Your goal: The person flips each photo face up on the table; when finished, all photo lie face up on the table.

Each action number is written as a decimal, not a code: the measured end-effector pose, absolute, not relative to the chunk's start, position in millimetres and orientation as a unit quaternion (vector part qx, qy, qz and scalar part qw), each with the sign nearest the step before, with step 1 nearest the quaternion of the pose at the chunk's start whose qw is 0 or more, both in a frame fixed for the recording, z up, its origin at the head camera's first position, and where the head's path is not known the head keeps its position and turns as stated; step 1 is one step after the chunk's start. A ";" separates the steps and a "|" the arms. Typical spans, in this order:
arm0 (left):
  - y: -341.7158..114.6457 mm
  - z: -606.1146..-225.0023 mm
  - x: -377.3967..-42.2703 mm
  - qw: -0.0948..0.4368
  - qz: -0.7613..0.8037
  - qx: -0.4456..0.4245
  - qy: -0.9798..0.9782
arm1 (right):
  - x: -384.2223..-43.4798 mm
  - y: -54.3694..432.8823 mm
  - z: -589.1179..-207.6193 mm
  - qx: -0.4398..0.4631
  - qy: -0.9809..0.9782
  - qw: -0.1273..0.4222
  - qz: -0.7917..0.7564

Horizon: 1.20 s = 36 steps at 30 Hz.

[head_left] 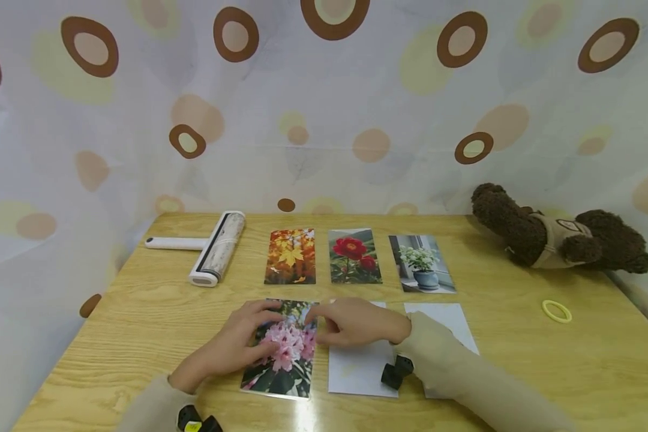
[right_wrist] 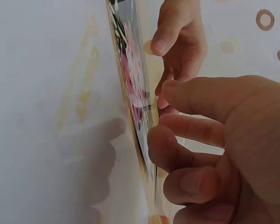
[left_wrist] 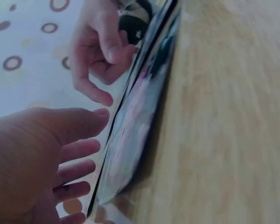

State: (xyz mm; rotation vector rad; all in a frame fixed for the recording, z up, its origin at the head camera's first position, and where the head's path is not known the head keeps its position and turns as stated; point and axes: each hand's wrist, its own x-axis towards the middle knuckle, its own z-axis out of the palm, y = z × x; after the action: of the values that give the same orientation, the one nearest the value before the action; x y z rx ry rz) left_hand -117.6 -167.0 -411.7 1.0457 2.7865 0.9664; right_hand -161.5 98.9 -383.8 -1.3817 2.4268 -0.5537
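Observation:
A photo card of pink flowers (head_left: 281,381) lies face up on the wooden table in front of the person. The left hand (head_left: 243,339) is over its left side with fingers spread; in the left wrist view the thumb and fingers are relaxed and grip nothing. From the right, the right hand (head_left: 359,321) reaches to the card's right edge, its fingers loosely bent and holding nothing in the right wrist view. Whether the fingertips touch the card is hard to tell. Beneath the right hand lies a white card (head_left: 356,375) with faint yellow marks (right_wrist: 86,86).
Another white card (head_left: 450,318) is partly under the right sleeve. Behind lie photo cards of autumn leaves (head_left: 290,258), red flowers (head_left: 353,255) and a potted plant (head_left: 423,264). A lint roller (head_left: 218,249), a yellow ring (head_left: 557,311) and a brown teddy bear (head_left: 561,240) lie around.

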 end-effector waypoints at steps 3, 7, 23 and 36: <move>-160.9 -408.0 -117.1 0.002 0.306 0.330 0.893 | -161.7 112.5 -382.5 -0.478 0.848 0.128 -0.191; -152.2 -402.8 -117.6 0.023 0.309 0.336 0.890 | -160.6 131.9 -382.5 -0.455 0.862 0.118 -0.189; -93.7 -398.5 -120.1 0.100 0.266 0.415 0.864 | -151.3 184.0 -376.6 -0.351 0.921 0.065 -0.159; -90.8 -409.1 -105.2 0.122 0.259 0.429 0.857 | -143.5 190.4 -383.7 -0.342 0.926 0.064 -0.144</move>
State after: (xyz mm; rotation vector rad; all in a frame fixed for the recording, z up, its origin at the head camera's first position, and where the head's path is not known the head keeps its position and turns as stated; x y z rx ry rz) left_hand -105.2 -90.8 -409.1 1.2533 2.4997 0.7546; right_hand -143.5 190.4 -383.7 -1.0340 2.7979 -0.4347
